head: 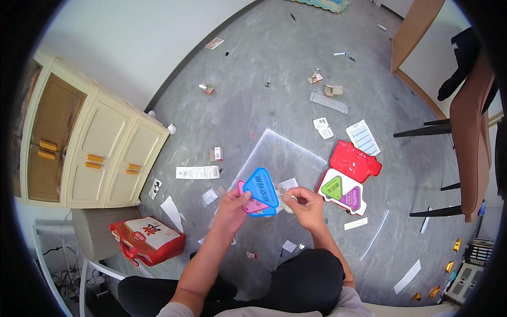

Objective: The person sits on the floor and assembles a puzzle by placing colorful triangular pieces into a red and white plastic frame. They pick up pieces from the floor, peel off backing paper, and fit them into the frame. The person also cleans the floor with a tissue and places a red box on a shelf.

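Note:
My left hand [233, 208] holds a small fan of rounded triangular cards with printed writing. A blue card [260, 187] lies in front, with a pink card [250, 203] partly behind it and another blue edge below. Close to the cards' right side, the thumb and fingers of my right hand [305, 205] pinch a pale, thin piece [286, 204]; its material is unclear. Right of that hand, a red vehicle-shaped case [355, 160] lies opened on the floor. Its white inner tray holds a green triangular card [332, 188] and a purple one [351, 199].
Paper slips [197, 172], small cardboard boxes [333, 90] and pens [340, 53] are scattered over the grey floor. A cream cabinet [107, 146] and a red bag [150, 241] stand left. A brown chair [471, 146] with black legs is at right.

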Motion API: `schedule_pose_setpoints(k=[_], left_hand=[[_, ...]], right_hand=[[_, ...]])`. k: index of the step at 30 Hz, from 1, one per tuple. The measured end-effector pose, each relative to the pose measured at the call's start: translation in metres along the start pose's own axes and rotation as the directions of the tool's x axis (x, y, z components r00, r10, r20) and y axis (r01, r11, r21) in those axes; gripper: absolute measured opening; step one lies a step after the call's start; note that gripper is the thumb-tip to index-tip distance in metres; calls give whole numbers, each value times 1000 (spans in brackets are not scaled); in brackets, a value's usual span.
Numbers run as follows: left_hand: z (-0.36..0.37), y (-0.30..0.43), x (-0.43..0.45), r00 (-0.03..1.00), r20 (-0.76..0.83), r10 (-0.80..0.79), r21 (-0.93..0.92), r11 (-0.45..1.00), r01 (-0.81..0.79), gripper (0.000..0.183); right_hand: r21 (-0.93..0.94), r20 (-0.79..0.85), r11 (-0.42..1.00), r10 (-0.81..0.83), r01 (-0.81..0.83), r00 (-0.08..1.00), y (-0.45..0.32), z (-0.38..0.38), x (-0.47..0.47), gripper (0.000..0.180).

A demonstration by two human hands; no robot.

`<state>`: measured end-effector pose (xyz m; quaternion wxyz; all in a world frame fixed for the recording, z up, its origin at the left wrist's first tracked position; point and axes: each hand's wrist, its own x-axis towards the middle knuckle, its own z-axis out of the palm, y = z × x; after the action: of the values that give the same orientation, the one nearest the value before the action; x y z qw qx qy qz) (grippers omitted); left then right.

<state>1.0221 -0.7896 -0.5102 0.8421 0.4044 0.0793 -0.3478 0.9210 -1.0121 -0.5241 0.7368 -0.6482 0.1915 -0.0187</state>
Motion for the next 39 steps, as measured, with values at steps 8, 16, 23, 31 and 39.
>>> schedule_pose_setpoints(k=[8, 16, 23, 31, 39], left_hand=[[34, -45, 4, 991, -123, -51, 135, 988, 68, 21], [29, -59, 9, 987, -103, 121, 404, 912, -70, 27], [55, -40, -18, 998, -10, 61, 674, 738, -38, 29], [67, -68, -25, 984, 119, 130, 652, 737, -177, 29], [63, -56, -22, 990, 25, 140, 721, 684, -115, 31]], right_hand=[[771, -25, 627, 207, -113, 978, 57, -8, -4, 40], [-590, 126, 648, -515, 482, 848, -11, -2, -4, 53], [-138, 44, 940, -309, 312, 950, -3, 11, 1, 69], [-7, -314, 999, -47, 48, 948, 33, -14, 9, 37], [-611, 38, 690, -463, 387, 886, -26, 9, -5, 50]])
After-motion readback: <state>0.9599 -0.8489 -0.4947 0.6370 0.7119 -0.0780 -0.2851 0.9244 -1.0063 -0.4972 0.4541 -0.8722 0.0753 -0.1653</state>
